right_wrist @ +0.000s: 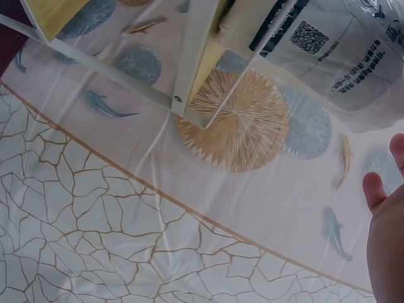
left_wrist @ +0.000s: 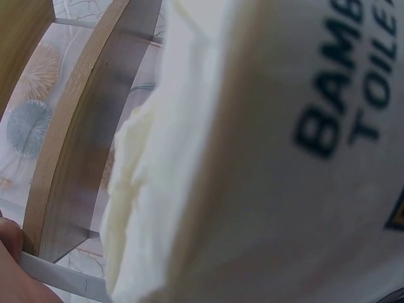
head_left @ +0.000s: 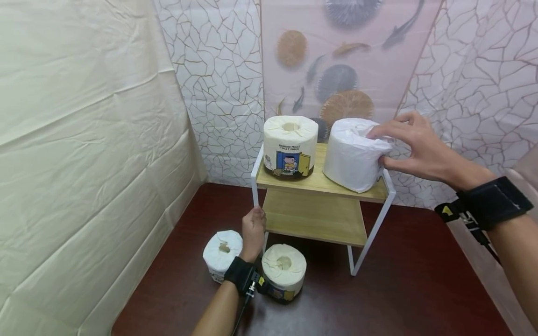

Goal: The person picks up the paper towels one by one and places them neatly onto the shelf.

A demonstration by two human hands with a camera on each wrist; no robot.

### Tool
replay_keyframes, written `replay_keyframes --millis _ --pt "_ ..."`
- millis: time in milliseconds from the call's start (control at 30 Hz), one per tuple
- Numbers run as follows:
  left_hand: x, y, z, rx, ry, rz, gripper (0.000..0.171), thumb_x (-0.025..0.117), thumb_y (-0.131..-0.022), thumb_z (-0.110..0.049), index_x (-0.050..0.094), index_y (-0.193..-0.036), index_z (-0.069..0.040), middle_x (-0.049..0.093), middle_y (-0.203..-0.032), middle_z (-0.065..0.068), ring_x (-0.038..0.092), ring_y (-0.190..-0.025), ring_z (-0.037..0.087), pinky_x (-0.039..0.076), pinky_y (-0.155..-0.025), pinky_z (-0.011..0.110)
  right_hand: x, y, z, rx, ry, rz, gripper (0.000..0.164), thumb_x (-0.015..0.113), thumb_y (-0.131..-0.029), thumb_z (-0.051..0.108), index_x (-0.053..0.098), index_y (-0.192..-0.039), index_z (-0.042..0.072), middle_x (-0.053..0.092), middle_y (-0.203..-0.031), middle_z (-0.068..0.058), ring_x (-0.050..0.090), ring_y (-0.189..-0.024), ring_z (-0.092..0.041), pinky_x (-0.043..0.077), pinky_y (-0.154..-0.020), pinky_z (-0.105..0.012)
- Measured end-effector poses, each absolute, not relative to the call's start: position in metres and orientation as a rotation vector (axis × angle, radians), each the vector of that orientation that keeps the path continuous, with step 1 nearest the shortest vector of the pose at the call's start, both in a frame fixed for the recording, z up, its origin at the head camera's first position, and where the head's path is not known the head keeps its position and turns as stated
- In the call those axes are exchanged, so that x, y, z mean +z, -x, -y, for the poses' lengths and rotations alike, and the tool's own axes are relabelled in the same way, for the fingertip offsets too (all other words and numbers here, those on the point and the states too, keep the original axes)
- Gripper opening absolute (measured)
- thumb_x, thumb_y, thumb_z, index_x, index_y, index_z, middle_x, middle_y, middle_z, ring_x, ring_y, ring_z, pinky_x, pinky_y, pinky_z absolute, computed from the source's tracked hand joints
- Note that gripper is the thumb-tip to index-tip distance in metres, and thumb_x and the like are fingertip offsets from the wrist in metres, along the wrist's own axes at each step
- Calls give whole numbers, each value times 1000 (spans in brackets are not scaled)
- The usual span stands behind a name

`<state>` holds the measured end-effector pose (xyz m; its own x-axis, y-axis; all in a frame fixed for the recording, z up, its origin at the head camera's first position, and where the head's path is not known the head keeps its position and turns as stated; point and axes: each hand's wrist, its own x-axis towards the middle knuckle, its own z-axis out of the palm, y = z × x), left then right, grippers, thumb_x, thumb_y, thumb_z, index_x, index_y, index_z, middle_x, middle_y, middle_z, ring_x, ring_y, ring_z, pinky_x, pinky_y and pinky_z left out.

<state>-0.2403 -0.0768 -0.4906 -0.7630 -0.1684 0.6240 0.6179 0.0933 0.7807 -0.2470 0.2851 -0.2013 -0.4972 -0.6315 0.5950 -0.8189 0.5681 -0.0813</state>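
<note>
In the head view my right hand (head_left: 409,142) pinches a white-wrapped toilet roll (head_left: 350,156) at its top right, fingers over the top by the core hole and thumb against the side. The roll tilts on the right of the shelf's top board (head_left: 319,179). In the right wrist view, the roll (right_wrist: 344,66) shows a QR code and print. My left hand (head_left: 253,231) grips the white metal frame (head_left: 255,189) at the shelf's left front. A cream toilet roll (head_left: 290,151) with a cartoon print stands upright on the top board's left.
On the dark red table (head_left: 399,289) stand two more toilet rolls, a white one (head_left: 220,261) left of my left wrist and a cream one (head_left: 286,275) right of it. The shelf has a lower wooden board (head_left: 315,217). A patterned sheet (head_left: 218,93) hangs behind.
</note>
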Motion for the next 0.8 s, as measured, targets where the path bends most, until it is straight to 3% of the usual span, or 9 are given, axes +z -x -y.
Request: replay_keyframes --millis 400,800 --pt "-489 238 77 -1727 449 1799 49 33 -118 -31 40 -74 -11 30 -58 -8 25 -48 7 23 -46 24 -190 236 -272 374 -1145 2293 51 88 -65 10 74 -114 15 75 -111 -7 37 -93 -22 25 -81 -47" --pt "-489 237 76 -1727 449 1789 47 34 -118 -27 42 -75 -8 30 -59 -7 25 -49 7 23 -48 24 -190 229 -259 337 -1014 2345 45 91 -73 21 75 -113 10 72 -99 -4 39 -92 -26 27 -87 -55"
